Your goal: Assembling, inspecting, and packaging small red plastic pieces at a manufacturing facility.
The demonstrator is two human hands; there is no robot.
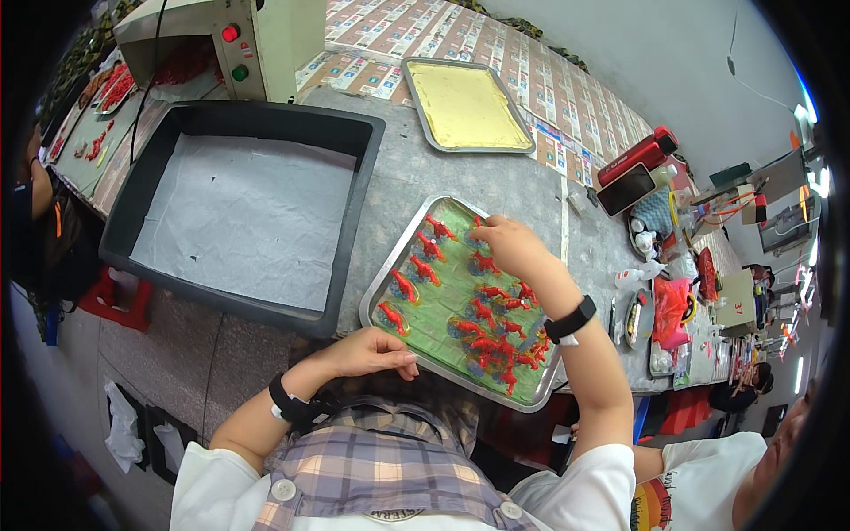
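A metal tray with a green liner sits on the grey table in front of me. Several small red figures lie on the liner, some spread in rows at the left, more crowded at the right. My right hand reaches over the tray's far edge, its fingertips pinched on or right beside a red figure there; which, I cannot tell. My left hand rests at the tray's near edge, fingers curled against the rim. Both wrists wear black bands.
A large dark bin lined with white paper stands to the left. A second metal tray with a yellow liner lies farther back. A beige machine with red and green buttons is behind the bin. Cluttered items and another person are at the right.
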